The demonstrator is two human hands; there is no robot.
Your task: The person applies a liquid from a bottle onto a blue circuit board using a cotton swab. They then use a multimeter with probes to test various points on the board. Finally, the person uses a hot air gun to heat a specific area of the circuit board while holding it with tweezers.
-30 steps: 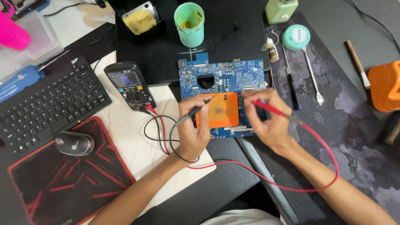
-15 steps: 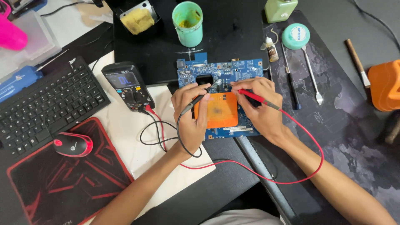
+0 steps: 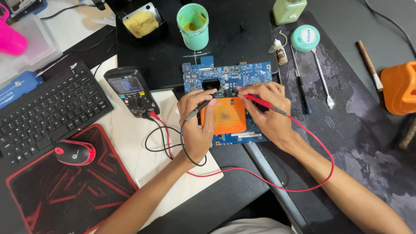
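Observation:
A blue circuit board point(image 3: 229, 76) lies on the dark mat, with an orange square patch point(image 3: 227, 117) over its lower middle. My left hand point(image 3: 197, 123) grips a black probe point(image 3: 203, 106) and my right hand point(image 3: 268, 112) grips a red probe point(image 3: 264, 103). Both tips meet the board near its upper middle, just above the orange patch. Black and red leads run from the probes to a black multimeter point(image 3: 131, 91) on the left, whose screen is lit.
A black keyboard point(image 3: 47, 115) and a red-lit mouse point(image 3: 74, 152) on a red-black pad lie at left. Behind the board stand a green cup point(image 3: 193, 27), a sponge holder point(image 3: 142, 24) and a green bottle point(image 3: 289, 9). Hand tools point(image 3: 323, 78) and an orange container point(image 3: 401, 86) are at right.
Both hands have moved up the board, carrying the probe tips from beside the orange patch to the area just above it.

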